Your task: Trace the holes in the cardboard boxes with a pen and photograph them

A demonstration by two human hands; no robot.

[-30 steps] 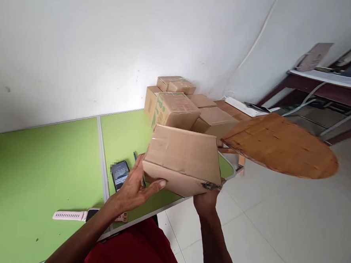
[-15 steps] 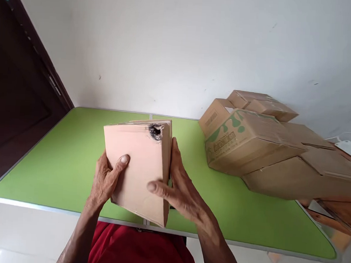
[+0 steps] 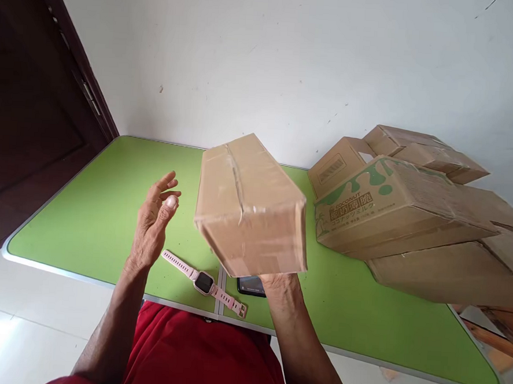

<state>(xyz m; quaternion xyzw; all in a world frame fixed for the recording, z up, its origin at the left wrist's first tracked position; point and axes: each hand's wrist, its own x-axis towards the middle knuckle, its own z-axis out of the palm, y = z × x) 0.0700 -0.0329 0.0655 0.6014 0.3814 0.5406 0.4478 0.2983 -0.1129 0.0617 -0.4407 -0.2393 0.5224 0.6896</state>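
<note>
A taped cardboard box (image 3: 245, 237) is held tilted above the table, with a seam of tape running down its top face. My right hand (image 3: 280, 281) supports it from beneath and behind; the box hides the fingers. To the left of the box, my left hand (image 3: 154, 223) is apart from it, fingers spread and holding nothing. Below the box a smartwatch (image 3: 203, 282) with a pink strap lies on the table. A dark phone (image 3: 251, 285) lies beside it, partly covered by the box and my right wrist.
Several cardboard boxes are stacked on the right of the green table (image 3: 94, 217), among them a coconut carton (image 3: 360, 204) with green print. A white wall (image 3: 230, 57) stands behind the table. At the left is a dark door (image 3: 21, 120).
The box has been turned, so its taped top and end now face me instead of the side with a dark hole. My left hand has let go. The watch and phone have come into view.
</note>
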